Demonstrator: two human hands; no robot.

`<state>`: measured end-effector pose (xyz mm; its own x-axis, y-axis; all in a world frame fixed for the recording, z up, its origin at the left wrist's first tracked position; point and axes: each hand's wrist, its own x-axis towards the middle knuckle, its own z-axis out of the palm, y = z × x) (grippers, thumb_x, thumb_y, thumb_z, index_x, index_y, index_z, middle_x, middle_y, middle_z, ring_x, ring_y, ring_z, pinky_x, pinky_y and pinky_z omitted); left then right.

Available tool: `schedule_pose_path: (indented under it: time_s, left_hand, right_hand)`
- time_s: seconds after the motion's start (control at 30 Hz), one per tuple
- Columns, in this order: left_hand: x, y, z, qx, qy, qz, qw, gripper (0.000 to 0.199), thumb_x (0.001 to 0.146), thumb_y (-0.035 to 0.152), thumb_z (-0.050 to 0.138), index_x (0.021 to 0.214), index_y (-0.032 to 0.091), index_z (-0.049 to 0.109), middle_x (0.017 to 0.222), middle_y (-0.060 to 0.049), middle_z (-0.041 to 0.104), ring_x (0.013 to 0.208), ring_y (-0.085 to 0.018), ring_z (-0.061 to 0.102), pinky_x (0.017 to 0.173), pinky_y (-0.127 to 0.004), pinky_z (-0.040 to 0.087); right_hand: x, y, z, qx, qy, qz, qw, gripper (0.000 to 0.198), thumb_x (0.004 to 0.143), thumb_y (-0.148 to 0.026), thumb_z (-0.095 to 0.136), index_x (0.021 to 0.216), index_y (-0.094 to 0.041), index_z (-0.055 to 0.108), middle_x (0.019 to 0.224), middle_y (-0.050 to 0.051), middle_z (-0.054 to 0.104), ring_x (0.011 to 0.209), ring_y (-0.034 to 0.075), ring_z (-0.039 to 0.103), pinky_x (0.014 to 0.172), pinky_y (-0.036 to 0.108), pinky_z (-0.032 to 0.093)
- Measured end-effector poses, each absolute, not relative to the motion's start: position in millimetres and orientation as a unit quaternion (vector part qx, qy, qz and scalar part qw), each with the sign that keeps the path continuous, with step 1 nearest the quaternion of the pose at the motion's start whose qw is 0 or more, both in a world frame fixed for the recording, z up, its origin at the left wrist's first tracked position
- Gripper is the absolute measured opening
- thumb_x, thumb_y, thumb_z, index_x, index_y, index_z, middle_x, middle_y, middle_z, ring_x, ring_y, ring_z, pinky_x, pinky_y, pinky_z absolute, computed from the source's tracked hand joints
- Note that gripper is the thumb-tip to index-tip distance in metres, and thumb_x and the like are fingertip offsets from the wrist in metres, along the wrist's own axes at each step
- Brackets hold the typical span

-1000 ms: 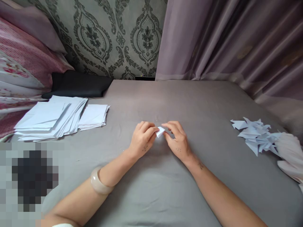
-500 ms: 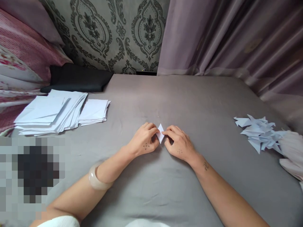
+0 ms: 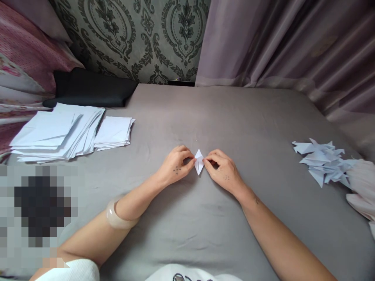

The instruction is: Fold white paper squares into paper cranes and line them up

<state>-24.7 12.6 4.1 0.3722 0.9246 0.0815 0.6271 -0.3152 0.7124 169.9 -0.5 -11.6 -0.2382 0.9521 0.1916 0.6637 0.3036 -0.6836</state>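
A small white piece of folded paper (image 3: 199,163), diamond-shaped with a crease down its middle, is between my hands over the grey cloth surface (image 3: 187,222). My left hand (image 3: 178,164) pinches its left corner between thumb and forefinger. At the opposite corner, my right hand (image 3: 222,168) grips the paper the same way. The diamond's upper and lower points stick out free of my fingers.
Large paper sheets (image 3: 52,130) lie stacked at the left, beside a smaller stack of paper squares (image 3: 113,132). Behind them is a black folded item (image 3: 93,88). Several folded paper shapes (image 3: 324,160) are heaped at the right, near pale fabric (image 3: 363,183).
My fingers have shifted outward to the paper's side corners, and more of the diamond shows, with its lower point now longer. The camera view has tilted slightly.
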Motion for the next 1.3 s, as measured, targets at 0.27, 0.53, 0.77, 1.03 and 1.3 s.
schedule_pose_path:
  time_s: [0.27, 0.53, 0.77, 1.03, 1.3]
  left_hand:
    - [-21, 15, -2, 0.746, 0.53, 0.254, 0.314, 0.016, 0.085, 0.022, 0.053, 0.08, 0.015, 0.066, 0.089, -0.008, 0.059, 0.086, -0.019, 0.055, 0.076, -0.032, 0.045]
    - [-20, 15, -4, 0.739, 0.53, 0.261, 0.324, 0.01, 0.083, 0.022, 0.057, 0.076, 0.016, 0.062, 0.09, -0.007, 0.056, 0.089, -0.02, 0.051, 0.079, -0.033, 0.044]
    - [-21, 15, -9, 0.751, 0.526, 0.265, 0.3, 0.003, 0.083, 0.02, 0.057, 0.082, 0.017, 0.057, 0.089, -0.006, 0.054, 0.084, -0.019, 0.048, 0.077, -0.033, 0.043]
    - [-15, 7, -10, 0.848, 0.444, 0.246, 0.154, 0.02, 0.093, 0.011, 0.039, 0.094, 0.016, 0.059, 0.102, -0.008, 0.06, 0.092, -0.02, 0.047, 0.084, -0.034, 0.043]
    - [-11, -6, 4, 0.898, 0.423, 0.105, 0.057, 0.024, 0.092, 0.009, 0.039, 0.099, 0.011, 0.061, 0.107, -0.011, 0.064, 0.105, -0.025, 0.05, 0.081, -0.036, 0.043]
  right_hand:
    - [164, 5, -14, -0.568, -0.722, 0.243, 0.311, 0.015, 0.084, -0.028, 0.055, 0.075, -0.02, 0.065, 0.092, 0.004, 0.061, 0.066, 0.011, 0.056, 0.069, 0.027, 0.047]
    - [161, 6, -14, -0.603, -0.694, 0.254, 0.3, 0.017, 0.08, -0.032, 0.059, 0.069, -0.02, 0.064, 0.099, 0.001, 0.061, 0.061, 0.009, 0.052, 0.067, 0.028, 0.046]
    - [161, 8, -15, -0.608, -0.688, 0.264, 0.294, 0.02, 0.08, -0.035, 0.06, 0.067, -0.02, 0.063, 0.102, 0.002, 0.061, 0.058, 0.008, 0.051, 0.065, 0.028, 0.045]
    - [162, 5, -15, -0.572, -0.728, 0.236, 0.297, 0.009, 0.086, -0.029, 0.058, 0.088, -0.023, 0.065, 0.094, 0.001, 0.061, 0.068, 0.011, 0.056, 0.066, 0.025, 0.045]
    - [161, 0, -10, -0.528, -0.805, 0.144, 0.228, 0.027, 0.095, -0.028, 0.045, 0.111, -0.027, 0.068, 0.092, 0.005, 0.061, 0.084, 0.016, 0.058, 0.076, 0.028, 0.045]
